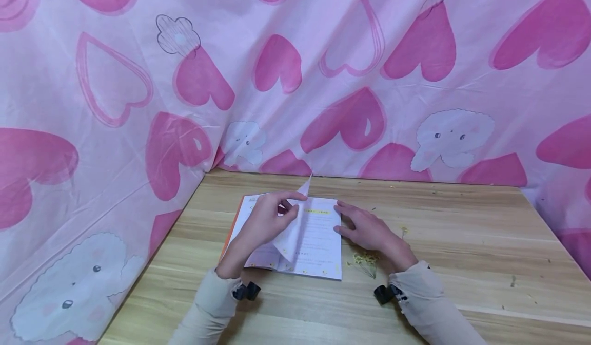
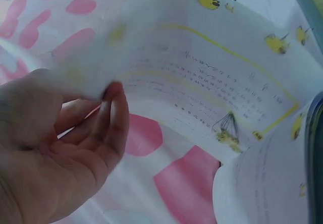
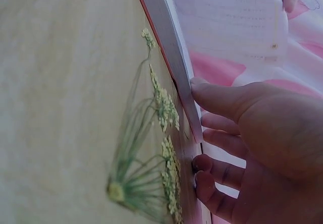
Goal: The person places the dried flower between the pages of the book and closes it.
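An open book with printed white pages and an orange cover edge lies on the table. My left hand pinches the free edge of one raised page between thumb and fingers. In the left wrist view, this page curves up from the spine, with a yellow border and small yellow figures. My right hand rests at the book's right edge. Its thumb lies along that edge in the right wrist view, the other fingers loosely bent near the corner.
A sprig of dried yellow flowers lies on the wooden table, right of the book and close to my right wrist. A smaller flower piece lies beyond that wrist. Pink heart-patterned cloth hangs behind and at the left.
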### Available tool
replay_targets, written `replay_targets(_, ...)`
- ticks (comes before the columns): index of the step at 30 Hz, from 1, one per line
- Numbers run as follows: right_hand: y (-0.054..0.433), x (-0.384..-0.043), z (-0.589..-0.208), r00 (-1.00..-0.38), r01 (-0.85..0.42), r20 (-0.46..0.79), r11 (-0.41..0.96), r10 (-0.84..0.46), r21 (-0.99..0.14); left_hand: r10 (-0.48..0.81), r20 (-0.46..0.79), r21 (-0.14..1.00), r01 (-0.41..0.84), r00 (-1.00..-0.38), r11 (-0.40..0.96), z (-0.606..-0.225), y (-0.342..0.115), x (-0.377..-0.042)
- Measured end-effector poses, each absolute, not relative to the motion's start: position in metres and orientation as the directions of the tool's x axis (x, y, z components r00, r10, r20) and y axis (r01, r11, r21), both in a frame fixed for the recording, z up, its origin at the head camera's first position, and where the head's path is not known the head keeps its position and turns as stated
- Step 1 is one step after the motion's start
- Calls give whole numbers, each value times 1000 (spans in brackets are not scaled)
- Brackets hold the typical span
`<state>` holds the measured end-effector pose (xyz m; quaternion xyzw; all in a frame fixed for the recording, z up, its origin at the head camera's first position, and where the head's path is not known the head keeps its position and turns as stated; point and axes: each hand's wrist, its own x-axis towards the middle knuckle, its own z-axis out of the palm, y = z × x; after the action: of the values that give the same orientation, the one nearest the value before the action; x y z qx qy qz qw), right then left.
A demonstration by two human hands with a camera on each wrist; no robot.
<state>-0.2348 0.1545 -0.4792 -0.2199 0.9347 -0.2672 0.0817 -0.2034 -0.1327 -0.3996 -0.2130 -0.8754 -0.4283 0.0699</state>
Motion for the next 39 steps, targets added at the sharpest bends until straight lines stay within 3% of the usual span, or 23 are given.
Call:
replay_targets(8, 154, -235, -480, -888, -371, -31, 752, -459, -545, 128, 347, 691, 345, -929, 636, -397, -143, -208)
replay_targets(13, 154, -234, -479, -889, -363, -39, 756, -456, -544, 74, 341, 594, 276, -937, 756, -400, -153, -211)
replay_targets(26, 154, -234, -480, -895, -347, -54, 766, -443, -542, 74, 153, 230, 108, -985, 967, -422, -167, -214)
replay_targets(39, 155, -234, -481, -894, -349, -50, 762, -445, -545, -60, -5, 157, -60, -998, 986, -435, -169, -212)
